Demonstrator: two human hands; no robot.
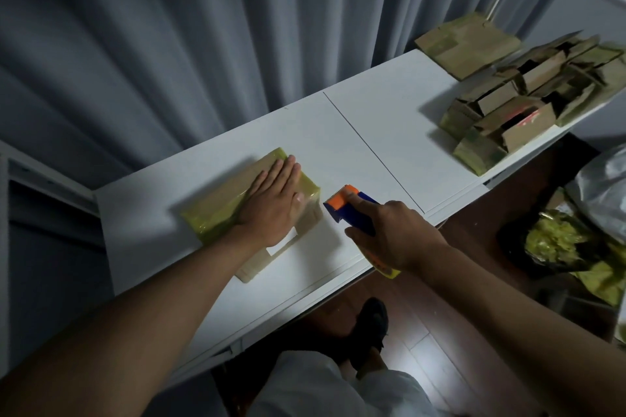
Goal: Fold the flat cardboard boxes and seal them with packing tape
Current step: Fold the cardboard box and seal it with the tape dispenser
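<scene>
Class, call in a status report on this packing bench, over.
Left hand flat on taped box. Right hand grips tape dispenser beside it. Nothing between them.

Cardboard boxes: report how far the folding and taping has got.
Done: a cluster of folded boxes sits at the table's far right. In hand: the left hand presses flat on a box with yellowish tape across its top, while the right hand grips the tape dispenser beside it. Left: a flat stack beyond the cluster.
</scene>
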